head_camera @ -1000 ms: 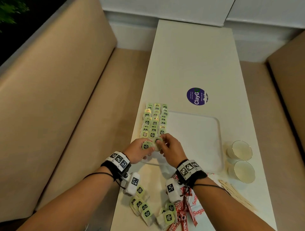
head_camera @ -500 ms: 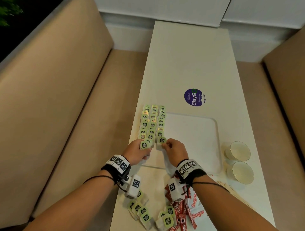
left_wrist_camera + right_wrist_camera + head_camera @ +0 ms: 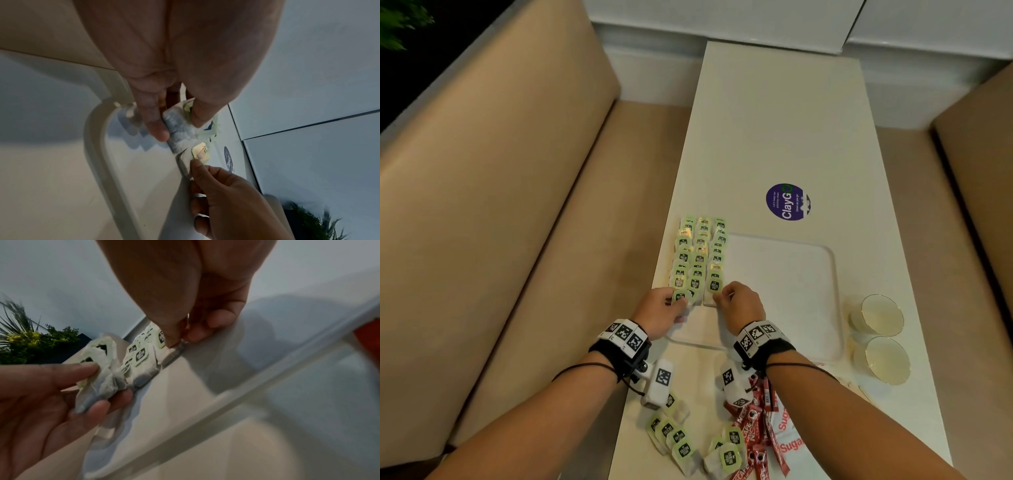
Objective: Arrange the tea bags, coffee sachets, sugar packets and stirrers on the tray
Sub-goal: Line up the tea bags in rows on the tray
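Note:
A white tray point(image 3: 791, 291) lies on the table, with three rows of green-tagged tea bags point(image 3: 700, 253) along its left side. My left hand point(image 3: 678, 303) pinches a tea bag point(image 3: 681, 296) at the near end of the left rows; the left wrist view shows the thumb and fingers point(image 3: 156, 128) on that tea bag point(image 3: 176, 123). My right hand point(image 3: 719, 296) pinches the nearest tea bag point(image 3: 714, 286) of the right row, its near edge point(image 3: 174, 352) lying on the tray. Loose tea bags point(image 3: 674, 435), red coffee sachets point(image 3: 756, 428) and sugar packets point(image 3: 787, 442) lie near me.
Two paper cups point(image 3: 881, 315) point(image 3: 887, 359) stand right of the tray. A purple sticker point(image 3: 787, 202) marks the table beyond it. Beige benches point(image 3: 500, 205) flank the narrow table. The tray's right part is bare.
My hands, together over one spot a second ago, have parted. The right one has set its tea bag at the right row's near end; the left holds one by the left rows.

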Available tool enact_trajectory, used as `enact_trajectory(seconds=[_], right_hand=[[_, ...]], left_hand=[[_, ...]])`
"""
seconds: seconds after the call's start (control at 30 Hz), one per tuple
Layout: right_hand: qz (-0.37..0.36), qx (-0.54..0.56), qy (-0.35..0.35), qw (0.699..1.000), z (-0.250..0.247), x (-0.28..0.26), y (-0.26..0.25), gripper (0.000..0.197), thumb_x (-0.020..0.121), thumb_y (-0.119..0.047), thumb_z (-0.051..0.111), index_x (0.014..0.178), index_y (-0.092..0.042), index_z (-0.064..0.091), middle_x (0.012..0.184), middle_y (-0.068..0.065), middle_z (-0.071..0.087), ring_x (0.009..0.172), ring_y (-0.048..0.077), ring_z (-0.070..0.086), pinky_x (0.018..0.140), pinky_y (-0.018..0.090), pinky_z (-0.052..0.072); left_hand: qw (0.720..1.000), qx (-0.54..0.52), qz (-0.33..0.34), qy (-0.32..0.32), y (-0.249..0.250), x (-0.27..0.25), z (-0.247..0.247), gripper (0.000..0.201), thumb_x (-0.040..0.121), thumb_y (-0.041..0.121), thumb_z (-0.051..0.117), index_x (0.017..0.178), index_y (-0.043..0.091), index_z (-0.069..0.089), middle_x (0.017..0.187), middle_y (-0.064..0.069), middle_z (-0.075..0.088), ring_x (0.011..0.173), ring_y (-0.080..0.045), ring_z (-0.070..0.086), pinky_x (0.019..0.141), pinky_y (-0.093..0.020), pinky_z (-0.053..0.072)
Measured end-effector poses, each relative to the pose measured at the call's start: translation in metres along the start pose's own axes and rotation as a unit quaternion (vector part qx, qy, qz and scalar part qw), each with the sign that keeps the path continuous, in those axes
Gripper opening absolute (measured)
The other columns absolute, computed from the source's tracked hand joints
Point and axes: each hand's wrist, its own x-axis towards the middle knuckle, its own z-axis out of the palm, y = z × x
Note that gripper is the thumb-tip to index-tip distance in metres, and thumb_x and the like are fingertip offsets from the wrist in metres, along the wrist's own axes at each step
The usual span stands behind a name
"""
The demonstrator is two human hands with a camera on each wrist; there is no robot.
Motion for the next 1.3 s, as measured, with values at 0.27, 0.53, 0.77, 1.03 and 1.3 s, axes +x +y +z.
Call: enact_trajectory(seconds=[0.27,0.53,0.77,1.03,1.3], right_hand=[[-0.044,0.082,0.016,0.996,-0.002,-0.013,-0.010,0.023,0.097,-0.043,0.063,0.099,-0.020,0.063,0.086,-0.006,0.066,0.082,0.016,0.063,0.074,0.032,0.050],[-0.157,0.095,-0.060,0.981,0.004,-0.024,-0.027,0.021,0.103,-0.031,0.056,0.103,-0.018,0.073,0.093,-0.007,0.072,0.080,0.003,0.060,0.079,0.027,0.049],[-0.163,0.072,-0.091,0.980,-0.001,-0.026,-0.038,0.021,0.108,-0.032,0.042,0.101,-0.019,0.058,0.083,0.001,0.068,0.054,0.016,0.069,0.067,0.037,0.055],[-0.155,0.107,-0.095,0.977,0.004,-0.030,-0.042,0.020,0.106,-0.035,0.048,0.106,-0.019,0.060,0.088,0.001,0.072,0.059,0.020,0.069,0.069,0.031,0.053],[-0.169,0.021,-0.094,0.981,0.014,-0.027,-0.032,0.020,0.101,-0.030,0.059,0.096,-0.016,0.072,0.092,0.002,0.071,0.080,0.021,0.063,0.072,0.030,0.046]], left_hand=[[1.000,-0.006,0.016,0.006,0.003,-0.004,-0.002,0.016,0.100,0.007,0.057,0.112,0.008,0.068,0.102,-0.011,0.068,0.086,-0.020,0.065,0.080,-0.034,0.062],[1.000,-0.006,-0.003,-0.007,0.000,-0.007,-0.004,0.034,0.099,-0.003,0.053,0.129,0.012,0.058,0.099,-0.020,0.069,0.081,-0.027,0.065,0.083,-0.051,0.059],[1.000,0.008,-0.006,0.015,0.002,-0.013,-0.016,0.028,0.093,0.000,0.062,0.104,0.026,0.065,0.098,-0.007,0.069,0.074,-0.023,0.069,0.086,-0.052,0.059],[0.999,0.023,0.004,0.039,0.001,-0.011,-0.021,0.010,0.092,0.014,0.072,0.100,0.018,0.067,0.098,-0.006,0.063,0.062,-0.019,0.067,0.066,-0.031,0.058],[0.999,0.011,0.004,0.036,0.002,-0.013,-0.028,0.008,0.092,0.012,0.071,0.093,0.020,0.068,0.095,-0.009,0.065,0.062,-0.017,0.069,0.058,-0.020,0.055]])
